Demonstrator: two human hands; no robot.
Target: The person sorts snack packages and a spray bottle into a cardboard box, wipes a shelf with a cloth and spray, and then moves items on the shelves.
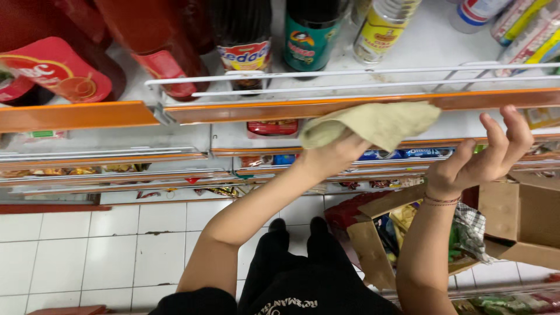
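Your left hand point(329, 156) is closed around a folded olive cloth point(373, 122), pressing it against the orange front edge of the shelf point(116, 114), about midway along. Your right hand point(484, 160) hovers empty with fingers spread and loosely curled, just below that edge. Judging by the cloth's place, the stretches to either side are left to wipe. The white wire rail point(350, 73) and bottles point(309, 35) crowd the space above; an open cardboard box point(525, 216) sits near your right arm.
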